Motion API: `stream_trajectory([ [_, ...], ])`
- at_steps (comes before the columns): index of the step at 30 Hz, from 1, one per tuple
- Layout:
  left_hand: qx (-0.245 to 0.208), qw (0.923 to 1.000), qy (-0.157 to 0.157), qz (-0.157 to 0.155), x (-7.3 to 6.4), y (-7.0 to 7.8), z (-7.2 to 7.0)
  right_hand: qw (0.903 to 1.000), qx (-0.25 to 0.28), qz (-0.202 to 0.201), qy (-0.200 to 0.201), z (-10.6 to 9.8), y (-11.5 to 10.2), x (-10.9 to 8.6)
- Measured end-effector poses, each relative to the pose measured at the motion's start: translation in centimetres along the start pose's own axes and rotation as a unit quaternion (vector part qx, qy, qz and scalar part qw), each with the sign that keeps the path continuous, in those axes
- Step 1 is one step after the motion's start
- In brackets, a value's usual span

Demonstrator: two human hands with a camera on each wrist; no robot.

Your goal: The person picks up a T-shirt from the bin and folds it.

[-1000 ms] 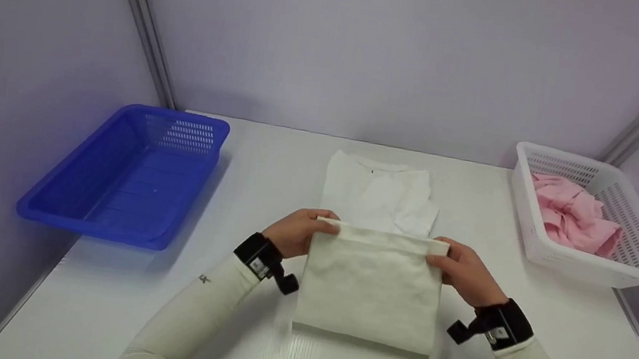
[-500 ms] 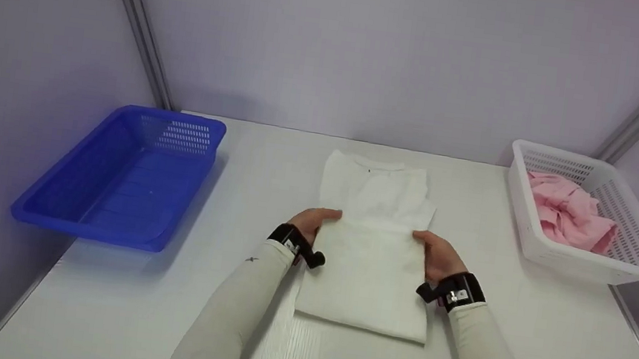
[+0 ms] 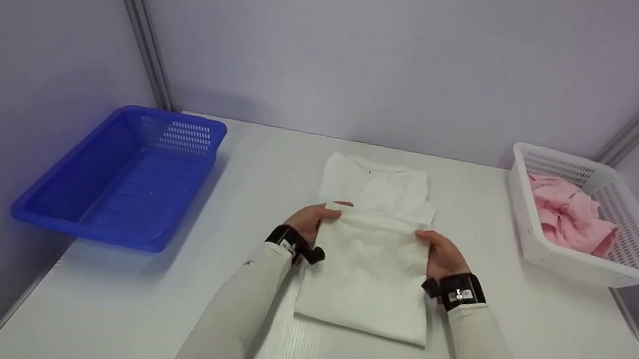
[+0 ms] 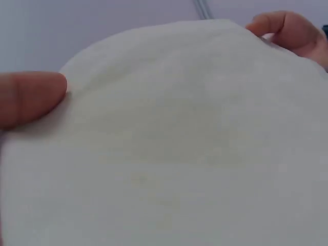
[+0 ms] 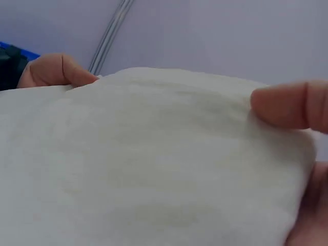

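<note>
A white T-shirt (image 3: pixel 369 271) lies partly folded on the white table, its neckline at the far end and a folded panel at the near end. My left hand (image 3: pixel 309 220) pinches the panel's far left corner, thumb on top and fingers beneath. At the far right corner my right hand (image 3: pixel 442 255) grips the same edge, thumb on top. That edge is lifted above the collar part of the shirt. In the left wrist view the cloth (image 4: pixel 169 128) bulges up between both thumbs. The right wrist view shows the raised cloth (image 5: pixel 154 148) with the right thumb pressed on it.
A blue plastic basket (image 3: pixel 196 189) stands at the left of the table (image 3: pixel 273 161). On the right is a white perforated basket (image 3: pixel 566 258) with crumpled pink cloth (image 3: pixel 574 217) inside. Pale partition walls (image 3: pixel 371 58) rise behind and at both sides.
Both hands moved inward and slightly away, first lowering the panel onto the shirt. Since then its far edge has come up again between the hands. The baskets stay put.
</note>
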State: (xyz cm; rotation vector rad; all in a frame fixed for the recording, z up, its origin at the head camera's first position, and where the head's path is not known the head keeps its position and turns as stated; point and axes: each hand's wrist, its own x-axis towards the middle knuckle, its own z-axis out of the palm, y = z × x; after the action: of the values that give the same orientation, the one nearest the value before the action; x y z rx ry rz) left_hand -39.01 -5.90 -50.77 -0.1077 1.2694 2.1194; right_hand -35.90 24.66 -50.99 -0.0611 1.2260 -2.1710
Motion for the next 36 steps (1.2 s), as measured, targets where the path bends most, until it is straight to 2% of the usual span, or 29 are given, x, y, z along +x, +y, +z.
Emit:
stream_trajectory([
  [2,0.007,0.9999,0.010,-0.011,0.0,0.1,0.1,0.9995,0.014,0.013,0.024,0.0,0.1,0.2],
  [5,0.033,0.9970,0.053,-0.045,-0.1,0.3,0.3,0.9958,0.003,0.040,0.083,0.0,0.3,0.5],
  [8,0.051,0.9961,0.047,-0.055,-0.2,0.5,0.1,0.9915,-0.041,0.042,0.116,0.0,0.4,0.4],
  [10,0.061,0.9950,0.065,-0.043,-0.6,0.7,-0.3,0.9846,-0.094,0.033,0.144,-0.1,0.4,0.2],
  [13,0.101,0.9888,0.109,-0.015,-1.4,0.8,-1.2,0.9683,-0.167,0.020,0.185,-0.3,0.3,-0.3],
  [15,0.134,0.9804,0.145,0.001,-1.9,0.8,-1.7,0.9516,-0.216,0.014,0.218,-0.4,0.3,-0.7],
  [18,0.197,0.9661,0.167,0.008,-2.5,0.8,-2.0,0.9260,-0.280,0.008,0.253,-0.5,0.3,-1.0],
  [23,0.308,0.9337,0.179,0.033,-2.4,0.5,-1.8,0.8822,-0.367,-0.004,0.295,-0.6,0.4,-1.2],
  [26,0.366,0.9067,0.203,0.053,-2.4,0.2,-1.7,0.8560,-0.414,-0.016,0.309,-0.5,0.6,-1.3],
  [28,0.415,0.8810,0.218,0.066,-2.4,0.1,-1.6,0.8330,-0.455,-0.023,0.314,-0.4,0.9,-1.3],
  [32,0.523,0.8145,0.239,0.080,-2.5,0.2,-1.0,0.7837,-0.530,-0.036,0.323,0.2,1.0,-1.6],
  [33,0.539,0.8020,0.243,0.083,-2.5,0.2,-0.7,0.7773,-0.539,-0.041,0.322,0.4,0.9,-1.7],
  [34,0.547,0.7941,0.249,0.088,-2.5,0.2,-0.4,0.7764,-0.541,-0.048,0.320,0.6,0.8,-1.8],
  [35,0.545,0.7933,0.254,0.095,-2.6,0.2,-0.1,0.7781,-0.538,-0.057,0.320,1.0,0.6,-1.9],
  [36,0.532,0.8004,0.256,0.105,-2.6,0.1,0.3,0.7916,-0.518,-0.065,0.318,1.3,0.5,-1.9],
])
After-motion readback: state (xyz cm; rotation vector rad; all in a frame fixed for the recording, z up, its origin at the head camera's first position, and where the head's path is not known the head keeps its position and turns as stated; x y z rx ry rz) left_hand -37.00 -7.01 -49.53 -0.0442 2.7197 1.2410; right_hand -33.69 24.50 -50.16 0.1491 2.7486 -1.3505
